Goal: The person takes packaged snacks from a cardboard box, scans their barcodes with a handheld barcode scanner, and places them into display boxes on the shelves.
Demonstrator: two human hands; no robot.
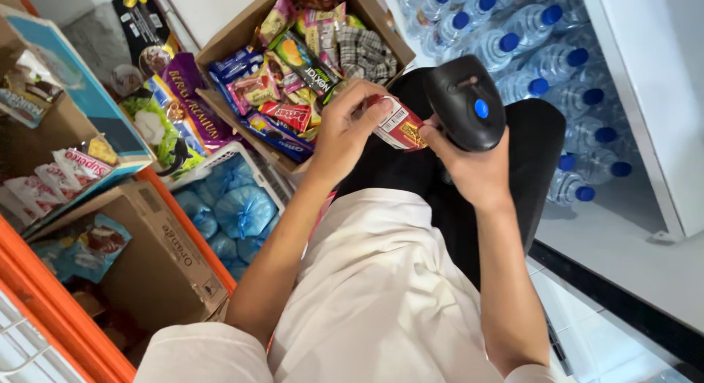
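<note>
Red-and-white snack packet [400, 126] pinched in closed left hand [345, 133] fingers — long axis slanting toward the black barcode scanner [466, 104], gripped tight in right hand [473, 166], just beside the packet's far end.

A cardboard box [242, 32] sits ahead, packed with snack packets [293, 82] in many colours, standing and lying against one another. Just beside it on the left lean purple and green bags [176, 108]. Below those, a white basket [253, 157] holds knotted blue plastic bags [242, 207]. Next to the basket stands a brown carton [165, 258], with a blue packet [92, 247] lying in the box beside it. An orange shelf edge [51, 309] runs along the lower left, and small white and red packets [70, 166] lie on a blue-edged tray [88, 89] above it. On the right, clear water bottles [543, 53] with blue caps lie stacked together against a white ledge [645, 133].
</note>
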